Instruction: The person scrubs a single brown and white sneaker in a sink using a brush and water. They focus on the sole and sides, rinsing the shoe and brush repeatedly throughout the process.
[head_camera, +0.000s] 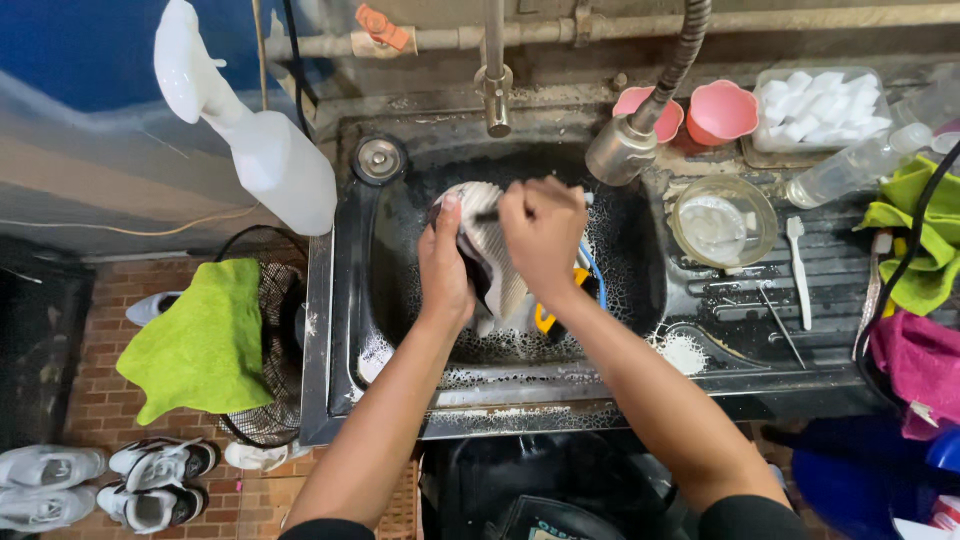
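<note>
Over a dark metal sink (640, 270) I hold a white and black sneaker (492, 250), toe pointing away from me. My left hand (442, 268) grips its left side, fingers up along the upper. My right hand (542, 232) is closed around a small brush (487, 215) whose dark handle lies across the top of the shoe. Soap foam covers the sink walls and floor. A yellow and blue object (580, 285) lies in the basin under my right wrist, mostly hidden.
A tap (495, 95) and a hose sprayer head (625, 148) hang over the basin. On the drainboard are a glass bowl (722, 222), white toothbrush (798, 270), two pink cups (720, 112), green cloths (925, 240). A white spray bottle (265, 150) stands left; sneakers (150, 480) on the floor.
</note>
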